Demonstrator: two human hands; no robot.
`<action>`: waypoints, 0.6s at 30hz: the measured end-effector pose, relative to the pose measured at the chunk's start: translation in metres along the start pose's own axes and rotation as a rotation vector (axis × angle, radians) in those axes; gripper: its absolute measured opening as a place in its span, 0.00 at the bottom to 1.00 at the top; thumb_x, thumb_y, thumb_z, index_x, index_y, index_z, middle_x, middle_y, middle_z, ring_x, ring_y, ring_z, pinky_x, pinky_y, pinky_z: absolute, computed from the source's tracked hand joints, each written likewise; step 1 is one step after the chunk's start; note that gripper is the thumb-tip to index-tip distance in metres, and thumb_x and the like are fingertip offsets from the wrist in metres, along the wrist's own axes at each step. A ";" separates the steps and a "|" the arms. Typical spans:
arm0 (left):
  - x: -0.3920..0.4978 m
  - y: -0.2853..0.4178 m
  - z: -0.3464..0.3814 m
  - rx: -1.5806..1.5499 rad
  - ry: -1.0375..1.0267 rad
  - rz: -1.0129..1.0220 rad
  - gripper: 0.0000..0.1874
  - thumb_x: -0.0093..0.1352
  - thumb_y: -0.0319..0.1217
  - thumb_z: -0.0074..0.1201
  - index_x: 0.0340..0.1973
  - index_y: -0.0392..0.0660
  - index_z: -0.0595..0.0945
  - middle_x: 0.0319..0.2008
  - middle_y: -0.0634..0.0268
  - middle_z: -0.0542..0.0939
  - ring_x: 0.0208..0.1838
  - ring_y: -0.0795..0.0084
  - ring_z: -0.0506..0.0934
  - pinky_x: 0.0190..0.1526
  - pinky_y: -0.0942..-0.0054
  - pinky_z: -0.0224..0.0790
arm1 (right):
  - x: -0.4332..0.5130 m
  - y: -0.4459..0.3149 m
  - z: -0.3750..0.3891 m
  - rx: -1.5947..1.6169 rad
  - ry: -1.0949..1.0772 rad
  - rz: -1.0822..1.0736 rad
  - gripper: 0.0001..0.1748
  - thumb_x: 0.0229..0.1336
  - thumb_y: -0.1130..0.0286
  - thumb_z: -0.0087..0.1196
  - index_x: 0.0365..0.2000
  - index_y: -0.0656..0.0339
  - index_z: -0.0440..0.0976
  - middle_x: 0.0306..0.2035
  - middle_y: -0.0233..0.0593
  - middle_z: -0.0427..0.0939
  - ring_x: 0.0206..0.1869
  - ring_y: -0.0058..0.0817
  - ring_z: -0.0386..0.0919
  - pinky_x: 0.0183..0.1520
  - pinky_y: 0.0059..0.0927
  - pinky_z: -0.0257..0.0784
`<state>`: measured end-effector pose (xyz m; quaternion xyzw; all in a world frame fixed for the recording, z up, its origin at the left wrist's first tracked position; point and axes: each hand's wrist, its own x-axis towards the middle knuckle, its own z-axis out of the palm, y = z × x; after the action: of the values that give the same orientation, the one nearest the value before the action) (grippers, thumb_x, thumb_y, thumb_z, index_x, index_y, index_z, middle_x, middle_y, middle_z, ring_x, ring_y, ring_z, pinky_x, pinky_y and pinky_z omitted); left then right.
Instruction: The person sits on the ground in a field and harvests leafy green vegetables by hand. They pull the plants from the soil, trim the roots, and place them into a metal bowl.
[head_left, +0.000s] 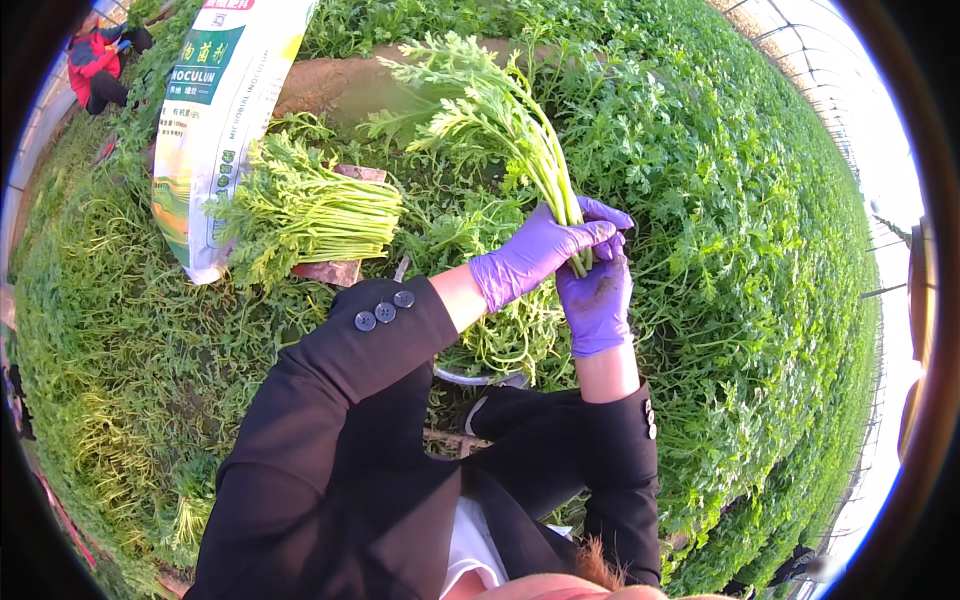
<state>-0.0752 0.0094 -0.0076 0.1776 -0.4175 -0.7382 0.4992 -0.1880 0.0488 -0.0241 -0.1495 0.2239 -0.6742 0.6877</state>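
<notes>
My left hand, in a purple glove, is closed around the lower stems of a bunch of leafy greens, whose leaves lean up and to the left. Just below the cut ends, my right hand, also gloved in purple and soiled on its palm side, has its fingers close to the stem bases; whether they pinch a stem is hidden. Left of my hands, a larger pile of cut greens lies with its stems pointing right, on a reddish board or brick.
A printed white sack lies beside the pile. Loose trimmings fill a rimmed container between my arms. Dense growing greens spread at right. A person in a red jacket crouches at top left. Another cut bunch lies at lower left.
</notes>
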 end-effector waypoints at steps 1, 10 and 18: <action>0.002 0.003 -0.007 0.075 -0.006 -0.009 0.10 0.69 0.24 0.58 0.44 0.39 0.86 0.40 0.62 0.86 0.47 0.72 0.80 0.55 0.71 0.72 | -0.003 -0.005 0.003 -0.181 0.057 -0.017 0.21 0.72 0.59 0.48 0.57 0.62 0.71 0.52 0.36 0.77 0.53 0.29 0.76 0.60 0.36 0.71; -0.001 0.024 -0.027 0.514 -0.347 0.204 0.23 0.72 0.49 0.55 0.56 0.49 0.83 0.61 0.68 0.79 0.78 0.57 0.53 0.76 0.53 0.43 | -0.021 -0.022 0.035 -1.606 -0.287 -0.155 0.14 0.67 0.74 0.53 0.51 0.67 0.69 0.40 0.42 0.79 0.39 0.25 0.78 0.43 0.30 0.74; -0.052 0.089 -0.038 0.743 -0.130 -0.087 0.24 0.66 0.45 0.66 0.52 0.44 0.81 0.45 0.64 0.84 0.49 0.69 0.80 0.51 0.69 0.73 | -0.015 0.006 0.065 -1.814 -0.378 -0.702 0.13 0.64 0.81 0.51 0.48 0.67 0.66 0.36 0.51 0.78 0.36 0.48 0.80 0.38 0.39 0.75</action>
<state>0.0256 0.0256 0.0324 0.3170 -0.6794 -0.5669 0.3414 -0.1497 0.0580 0.0304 -0.7825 0.4848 -0.3782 0.0984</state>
